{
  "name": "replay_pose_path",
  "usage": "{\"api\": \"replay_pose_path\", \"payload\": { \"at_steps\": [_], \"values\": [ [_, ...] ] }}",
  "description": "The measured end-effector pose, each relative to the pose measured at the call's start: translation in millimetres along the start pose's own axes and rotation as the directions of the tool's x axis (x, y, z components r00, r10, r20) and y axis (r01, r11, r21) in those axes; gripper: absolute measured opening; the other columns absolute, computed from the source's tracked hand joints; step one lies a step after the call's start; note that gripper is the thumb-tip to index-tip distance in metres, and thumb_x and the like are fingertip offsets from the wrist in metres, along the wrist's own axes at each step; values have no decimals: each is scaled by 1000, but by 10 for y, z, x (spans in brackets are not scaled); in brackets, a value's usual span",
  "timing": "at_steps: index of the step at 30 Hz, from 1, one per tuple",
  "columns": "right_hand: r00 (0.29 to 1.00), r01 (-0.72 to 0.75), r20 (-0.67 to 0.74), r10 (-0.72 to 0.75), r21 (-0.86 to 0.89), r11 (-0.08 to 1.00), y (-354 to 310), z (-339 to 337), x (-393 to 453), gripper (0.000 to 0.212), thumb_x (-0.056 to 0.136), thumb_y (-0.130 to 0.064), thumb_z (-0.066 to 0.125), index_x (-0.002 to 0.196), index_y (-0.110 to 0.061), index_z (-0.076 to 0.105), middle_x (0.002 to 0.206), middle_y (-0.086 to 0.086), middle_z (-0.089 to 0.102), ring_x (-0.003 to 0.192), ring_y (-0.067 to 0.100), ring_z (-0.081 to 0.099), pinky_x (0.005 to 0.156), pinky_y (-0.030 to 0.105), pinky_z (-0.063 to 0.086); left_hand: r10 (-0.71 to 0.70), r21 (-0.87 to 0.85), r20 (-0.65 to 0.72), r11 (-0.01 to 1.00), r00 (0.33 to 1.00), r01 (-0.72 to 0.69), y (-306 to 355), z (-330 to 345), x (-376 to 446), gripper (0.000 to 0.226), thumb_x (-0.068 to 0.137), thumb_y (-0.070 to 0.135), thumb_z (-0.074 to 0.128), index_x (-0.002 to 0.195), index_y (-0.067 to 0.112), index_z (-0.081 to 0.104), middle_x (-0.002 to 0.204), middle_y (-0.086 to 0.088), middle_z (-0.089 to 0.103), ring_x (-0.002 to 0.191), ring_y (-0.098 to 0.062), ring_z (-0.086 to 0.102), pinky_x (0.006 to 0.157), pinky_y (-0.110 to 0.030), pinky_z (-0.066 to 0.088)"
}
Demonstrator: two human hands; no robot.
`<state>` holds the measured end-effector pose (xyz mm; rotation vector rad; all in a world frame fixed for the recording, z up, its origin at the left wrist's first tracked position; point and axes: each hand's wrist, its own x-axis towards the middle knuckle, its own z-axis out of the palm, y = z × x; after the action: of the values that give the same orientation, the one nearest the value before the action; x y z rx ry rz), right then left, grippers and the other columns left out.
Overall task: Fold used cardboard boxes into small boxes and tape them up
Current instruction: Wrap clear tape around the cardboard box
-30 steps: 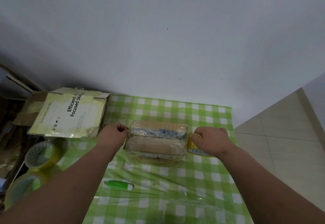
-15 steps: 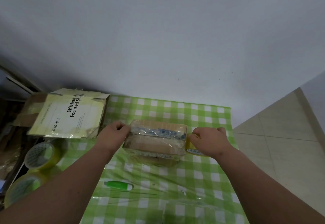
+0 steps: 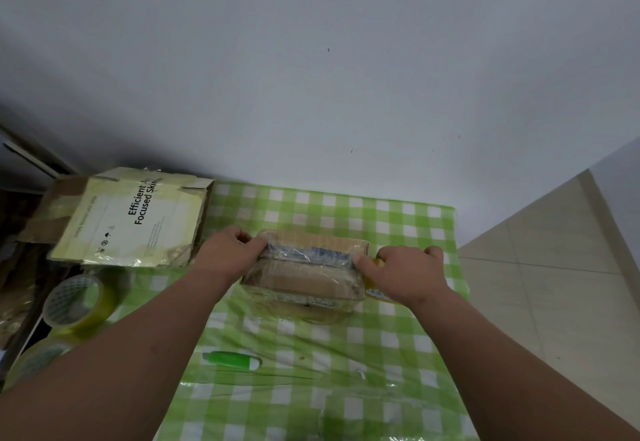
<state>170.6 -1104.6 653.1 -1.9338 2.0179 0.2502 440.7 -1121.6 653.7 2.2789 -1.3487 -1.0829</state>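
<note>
A small brown cardboard box (image 3: 304,276) wrapped in shiny clear tape sits on the green checked tablecloth (image 3: 346,343) in the middle of the table. My left hand (image 3: 230,253) grips the box's left end, with its fingers curled at the top edge. My right hand (image 3: 407,272) holds a yellow tape roll (image 3: 375,293) against the box's right end, and its thumb presses on the box's top right corner. Most of that roll is hidden under the hand.
A flattened white and pale green carton (image 3: 135,220) with black print lies at the back left. Two more tape rolls (image 3: 78,302) sit at the table's left edge. A green utility knife (image 3: 232,360) lies in front of the box. Tiled floor (image 3: 554,284) is on the right.
My right hand with the tape roll has come in tighter against the box's right end. The box and my left hand stay about where they were.
</note>
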Motion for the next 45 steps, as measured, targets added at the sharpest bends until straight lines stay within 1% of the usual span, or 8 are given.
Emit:
{"api": "replay_pose_path", "payload": {
  "at_steps": [8, 11, 15, 20, 22, 25, 33, 45],
  "values": [
    [1000, -28, -10, 28, 4, 1000, -20, 55, 32, 66, 88, -76, 23, 69, -23, 59, 62, -5, 60, 72, 12, 57, 96, 42, 24, 104, 151, 8, 983, 995, -104, -10, -13, 92, 37, 89, 56, 57, 95, 21, 65, 91, -2, 66, 88, -21, 61, 72, -31, 44],
    [999, -42, 20, 41, 46, 998, -29, 70, 53, 65, 89, -75, 25, 69, -23, 58, 64, -6, 60, 74, 12, 58, 98, 42, 24, 19, -88, 53, 996, 998, -14, -33, 4, 110, 33, 88, 46, 65, 82, 15, 69, 84, -5, 67, 83, -23, 61, 72, -32, 45],
    [996, -67, 74, 59, 115, 991, -51, 53, 99, 57, 92, -68, 32, 65, -22, 52, 68, -6, 61, 76, 13, 58, 99, 43, 24, -125, -304, 81, 942, 989, 145, -31, 39, 127, 37, 85, 38, 74, 105, 7, 71, 107, -10, 68, 100, -28, 61, 86, -36, 45],
    [990, -94, 116, 81, 109, 990, -84, 56, 173, 51, 93, -63, 33, 67, -23, 49, 73, -6, 61, 78, 15, 57, 103, 47, 25, -69, 44, -16, 997, 998, 69, 94, 100, 103, 39, 93, 48, 58, 86, 12, 72, 92, -10, 70, 88, -28, 63, 80, -36, 51],
    [987, -112, 127, 97, 121, 986, -80, 71, 167, 52, 92, -65, 33, 67, -23, 50, 72, -6, 61, 79, 15, 57, 102, 47, 26, -5, 159, -89, 987, 996, 19, 99, 136, 57, 42, 95, 52, 52, 105, 14, 69, 98, -8, 69, 95, -29, 63, 82, -35, 50],
    [989, -115, 113, 100, 135, 984, -41, 75, 116, 55, 91, -70, 32, 70, -23, 52, 72, -7, 61, 79, 14, 58, 98, 45, 26, -3, 9, -196, 1000, 981, 4, 87, 145, -1, 50, 91, 48, 62, 123, 13, 49, 88, -1, 62, 94, -29, 60, 86, -39, 48],
    [995, -79, 77, 65, 197, 977, -14, 108, -13, 60, 88, -77, 28, 73, -25, 52, 74, -8, 61, 82, 14, 58, 97, 44, 25, -121, -313, -173, 948, 977, 62, -25, 211, -114, 39, 88, 47, 67, 84, 9, 62, 75, -1, 62, 77, -23, 60, 75, -37, 49],
    [983, -121, 168, 75, 288, 950, -7, 88, -159, 49, 101, -55, 25, 72, -22, 46, 77, -8, 53, 84, 18, 52, 93, 41, 33, -27, -78, -148, 997, 989, 15, 17, 231, -177, 37, 103, 35, 44, 113, 8, 69, 109, -17, 68, 96, -32, 59, 88, -40, 49]
  ]
}}
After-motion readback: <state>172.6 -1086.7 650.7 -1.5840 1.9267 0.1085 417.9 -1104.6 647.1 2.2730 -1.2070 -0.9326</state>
